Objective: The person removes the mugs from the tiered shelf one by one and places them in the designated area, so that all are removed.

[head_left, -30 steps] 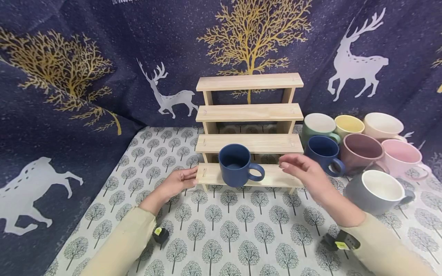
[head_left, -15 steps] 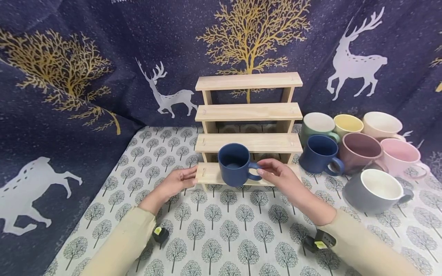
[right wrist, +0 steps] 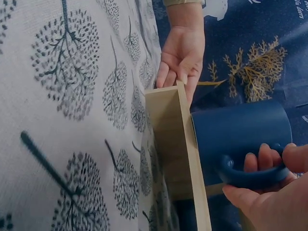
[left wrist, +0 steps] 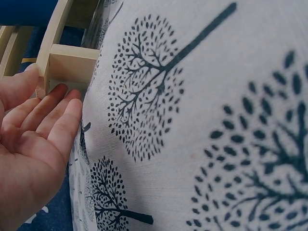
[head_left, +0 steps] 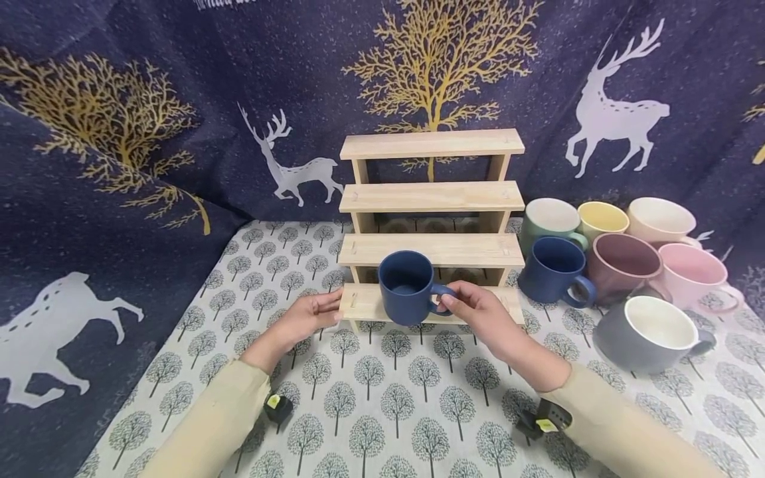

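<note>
A dark blue mug [head_left: 406, 292] stands upright on the lowest board of a pale wooden four-tier display rack [head_left: 430, 249], its handle pointing right. My right hand [head_left: 478, 312] grips that handle, with fingers curled through the loop in the right wrist view, where the mug's side [right wrist: 240, 134] shows large beside the board's edge. At the rack's left end, my left hand [head_left: 307, 315] holds the lowest board. The left wrist view has its thumb [left wrist: 21, 86] on one face of the board's end [left wrist: 45, 62] and the other fingers on the opposite face.
Several mugs crowd the right side: green [head_left: 551, 222], yellow [head_left: 603, 219], cream [head_left: 662, 219], a second dark blue one [head_left: 546, 272], mauve [head_left: 624, 265], pink [head_left: 693, 272] and grey [head_left: 639, 335]. A tree-print cloth [head_left: 382, 411] covers the table; a dark blue deer-print curtain [head_left: 227, 40] hangs behind.
My right hand has come leftward from the lowest board's right end and taken hold of the mug's handle. The mug and my left hand stay in place.
</note>
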Tool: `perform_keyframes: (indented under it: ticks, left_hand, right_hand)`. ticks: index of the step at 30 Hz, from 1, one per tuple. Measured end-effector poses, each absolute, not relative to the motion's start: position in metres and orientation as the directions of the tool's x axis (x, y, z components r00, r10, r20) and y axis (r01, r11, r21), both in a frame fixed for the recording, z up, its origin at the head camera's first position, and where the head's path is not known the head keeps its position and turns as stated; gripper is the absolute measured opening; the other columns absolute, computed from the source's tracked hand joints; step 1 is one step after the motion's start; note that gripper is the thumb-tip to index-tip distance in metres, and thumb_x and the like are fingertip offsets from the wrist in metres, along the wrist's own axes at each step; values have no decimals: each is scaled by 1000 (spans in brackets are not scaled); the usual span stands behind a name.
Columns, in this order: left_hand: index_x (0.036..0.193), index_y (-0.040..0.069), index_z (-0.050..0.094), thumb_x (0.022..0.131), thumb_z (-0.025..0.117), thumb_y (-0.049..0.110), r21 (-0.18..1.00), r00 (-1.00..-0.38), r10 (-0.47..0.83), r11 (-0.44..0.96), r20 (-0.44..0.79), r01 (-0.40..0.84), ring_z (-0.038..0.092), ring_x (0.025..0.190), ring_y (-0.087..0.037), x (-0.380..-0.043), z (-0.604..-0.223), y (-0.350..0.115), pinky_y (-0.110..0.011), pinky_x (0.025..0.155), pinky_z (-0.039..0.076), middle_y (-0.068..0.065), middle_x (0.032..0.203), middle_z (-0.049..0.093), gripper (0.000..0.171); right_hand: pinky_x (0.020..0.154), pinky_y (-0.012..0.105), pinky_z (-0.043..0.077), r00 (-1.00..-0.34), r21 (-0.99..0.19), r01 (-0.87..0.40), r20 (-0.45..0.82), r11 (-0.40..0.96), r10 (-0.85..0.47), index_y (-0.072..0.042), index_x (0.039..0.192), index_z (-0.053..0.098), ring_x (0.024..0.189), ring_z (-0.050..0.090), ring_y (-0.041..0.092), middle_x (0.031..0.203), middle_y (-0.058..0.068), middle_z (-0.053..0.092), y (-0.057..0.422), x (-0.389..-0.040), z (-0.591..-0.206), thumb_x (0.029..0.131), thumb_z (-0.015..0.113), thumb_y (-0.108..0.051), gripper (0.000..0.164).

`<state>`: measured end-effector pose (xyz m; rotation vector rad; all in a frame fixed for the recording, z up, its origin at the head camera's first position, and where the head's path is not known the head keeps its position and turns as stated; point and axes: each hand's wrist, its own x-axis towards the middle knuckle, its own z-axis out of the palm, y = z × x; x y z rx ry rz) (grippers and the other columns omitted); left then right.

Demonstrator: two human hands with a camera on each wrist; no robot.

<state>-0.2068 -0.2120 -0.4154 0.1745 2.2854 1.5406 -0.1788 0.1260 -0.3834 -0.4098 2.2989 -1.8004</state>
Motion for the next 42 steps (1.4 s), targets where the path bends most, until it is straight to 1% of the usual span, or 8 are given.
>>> perform_keyframes:
  ticks: [3,11,25,27,30,35,39,42]
  left_hand:
    - [156,1,32,96,61,1,912,-921,305,395,-241,-108,63,130,-39,-207,-416,-213,-24,104,58,-26,153,46,66]
    - [156,0,32,96,61,2,912,-922,316,402,-223,-83,62,130,-40,-207,-416,-212,-27,107,57,-24,155,44,66]
    - [155,-2,31,96,59,-1,918,-919,323,386,-227,-91,60,132,-42,-205,-414,-211,-28,105,58,-29,153,44,66]
    - [155,-1,32,96,60,-1,918,-920,318,385,-229,-95,59,133,-42,-205,-414,-210,-27,106,57,-28,154,44,66]
    - [155,-2,31,96,59,-1,917,-919,321,388,-229,-94,59,134,-42,-205,-414,-211,-26,105,57,-28,154,44,66]
    - [155,-3,30,96,60,0,917,-920,325,390,-219,-80,59,134,-43,-205,-414,-212,-27,105,57,-30,152,45,66]
    - [156,-1,32,96,61,1,921,-921,322,381,-219,-86,57,135,-43,-206,-416,-212,-26,106,57,-28,153,45,66]
    - [155,-2,32,96,60,0,922,-921,321,377,-220,-88,56,136,-43,-207,-417,-211,-25,106,57,-28,153,45,66]
  right_hand:
    - [95,23,51,-945,-968,-108,29,229,-324,13,117,59,93,61,0,90,-8,67,125,-180,-383,106,54,-11,27]
    - [89,25,47,-953,-974,-89,23,209,-301,15,115,58,90,56,5,86,-12,63,125,-179,-385,105,54,-8,26]
    - [90,23,49,-956,-983,-90,40,160,-289,13,111,59,93,57,4,83,-17,65,130,-172,-378,104,55,-8,22]
    - [89,20,49,-959,-983,-84,35,163,-282,9,109,62,93,58,3,82,-18,65,134,-170,-374,104,55,-8,18]
    - [85,16,51,-957,-985,-75,27,154,-290,-9,101,67,92,60,1,82,-20,66,143,-167,-370,104,56,-9,12]
    - [65,18,44,-952,-985,-75,24,158,-305,-34,92,66,82,56,1,83,-22,67,157,-163,-367,105,56,-13,27]
    - [63,18,45,-960,-980,-93,41,178,-276,-37,91,67,79,56,1,82,-22,68,169,-160,-370,104,56,-11,31]
    - [72,15,48,-958,-981,-136,94,141,-270,-36,94,70,83,60,-1,84,-20,69,180,-157,-375,103,55,-5,36]
